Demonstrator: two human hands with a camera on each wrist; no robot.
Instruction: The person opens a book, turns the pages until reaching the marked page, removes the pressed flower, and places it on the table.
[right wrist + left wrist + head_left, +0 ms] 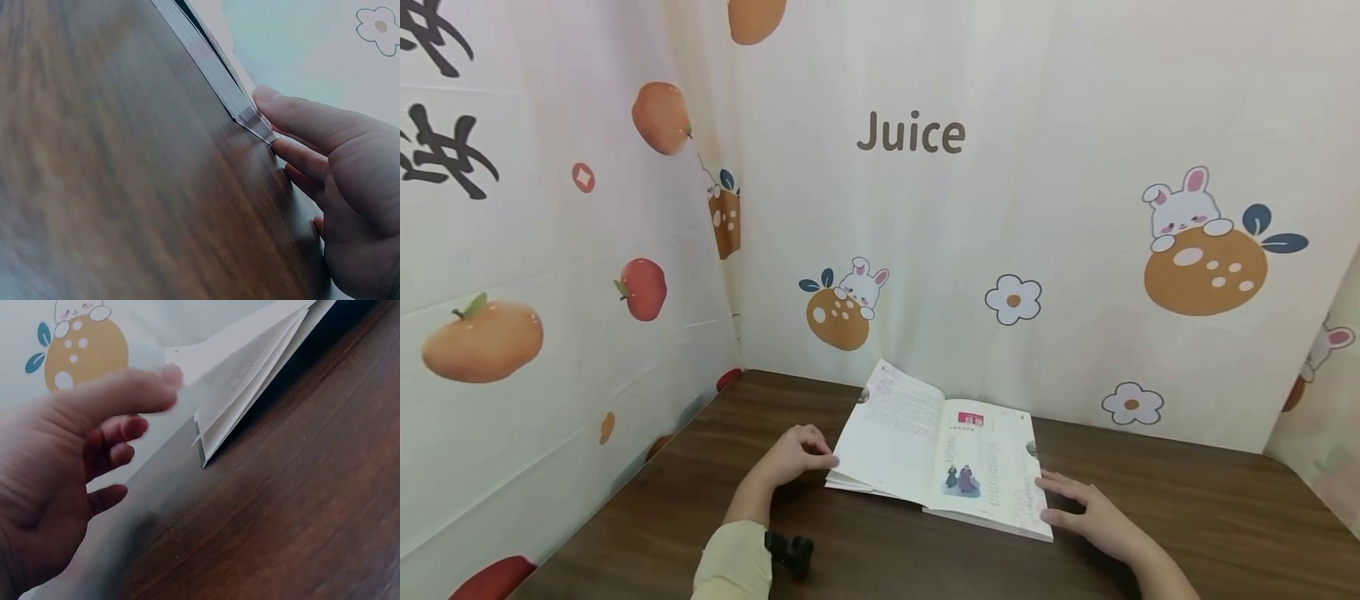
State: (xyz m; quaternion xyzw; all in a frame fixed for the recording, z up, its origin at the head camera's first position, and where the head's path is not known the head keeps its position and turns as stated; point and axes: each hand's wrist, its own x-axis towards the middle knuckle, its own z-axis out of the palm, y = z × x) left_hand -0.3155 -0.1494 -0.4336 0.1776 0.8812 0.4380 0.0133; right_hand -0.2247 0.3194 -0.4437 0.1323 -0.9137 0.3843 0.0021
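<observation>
An open book (891, 450) lies on the brown table, with text on its left page and a red heading and two small painted figures on its right page. At the book's left edge, my left hand (799, 456) pinches the edge of a page between thumb and index finger. The other fingers (122, 453) curl loosely, away from the paper. My right hand (1093, 518) holds the book's right edge. In the right wrist view, the thumb (294, 112) lies on top of the page corner and the fingertips sit at the side and underneath.
Beside the left forearm is a small black object (792, 552), its kind unclear. The wooden table (865, 558) meets a pale curtain (1060, 350) printed with fruit, rabbits and flowers at the back and on the left.
</observation>
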